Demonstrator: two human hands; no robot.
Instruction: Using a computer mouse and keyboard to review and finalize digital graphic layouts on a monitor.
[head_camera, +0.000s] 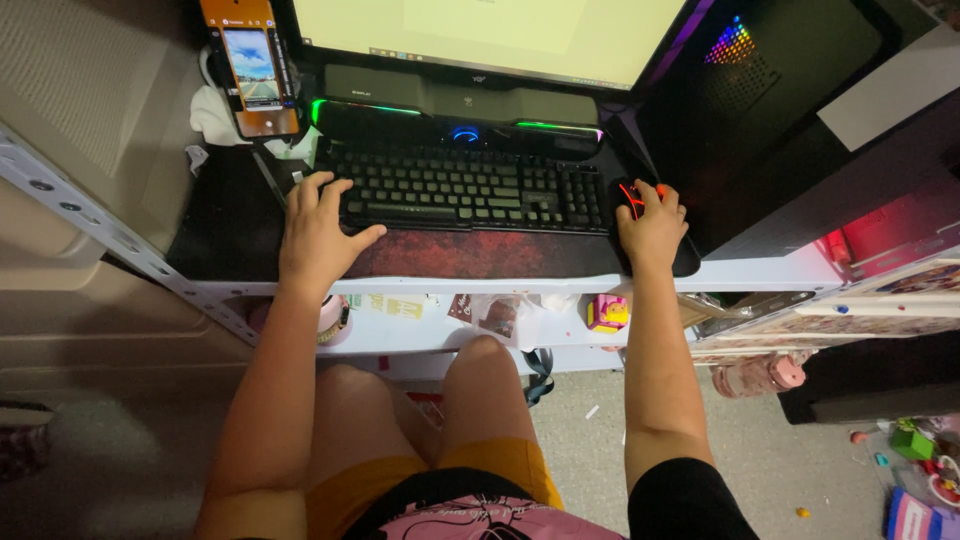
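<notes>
Hands at a keyboard and mouse on a dark table

The right hand (652, 228) lies cupped over a small black mouse (630, 196) beside the keyboard (470, 187), fingers draped on it; it looks light, hard and smooth, best held by its sides. The left hand (318, 235) rests spread and relaxed on the keyboard's left end, gripping nothing.

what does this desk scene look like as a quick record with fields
left hand: resting on the left end of the black keyboard
right hand: gripping the black mouse with red lights
surface: dark red desk mat under keyboard
behind keyboard: soundbar with green and blue lights, lit monitor
upper left: phone on a stand, screen on
right: dark computer case with rainbow fan light
</notes>
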